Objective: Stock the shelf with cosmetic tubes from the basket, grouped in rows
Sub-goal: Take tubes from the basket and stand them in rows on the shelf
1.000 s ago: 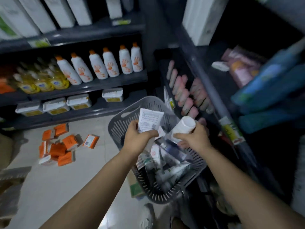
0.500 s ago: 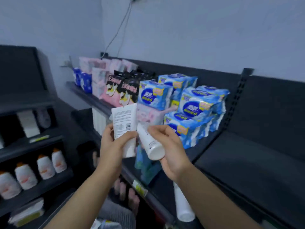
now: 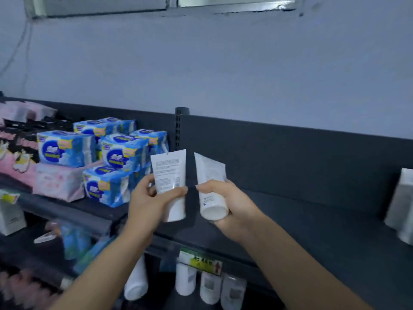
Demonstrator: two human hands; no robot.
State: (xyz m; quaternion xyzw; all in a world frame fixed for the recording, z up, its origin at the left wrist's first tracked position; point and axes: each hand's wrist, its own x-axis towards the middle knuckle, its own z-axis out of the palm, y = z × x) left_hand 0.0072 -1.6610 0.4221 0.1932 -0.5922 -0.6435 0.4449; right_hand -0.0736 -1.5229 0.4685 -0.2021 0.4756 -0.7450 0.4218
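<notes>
Both hands are hovering just in front of the bare dark shelf (image 3: pixel 301 220), w/ open deck lying ahead and to the right. The left hand (image 3: pixel 152 202) is gripping a white tube (image 3: pixel 169 175), long axis near upright, crimped end up, back-label text facing the camera. The right hand (image 3: pixel 225 204) is wrapping around a second white tube (image 3: pixel 210 186), tilting crimp away and cap toward the viewer. The tubes are sitting close, not touching. The right hand is looking nearer the empty stretch, so prob. placing first. Blue packs (image 3: pixel 116 166) are crowding the left side.
</notes>
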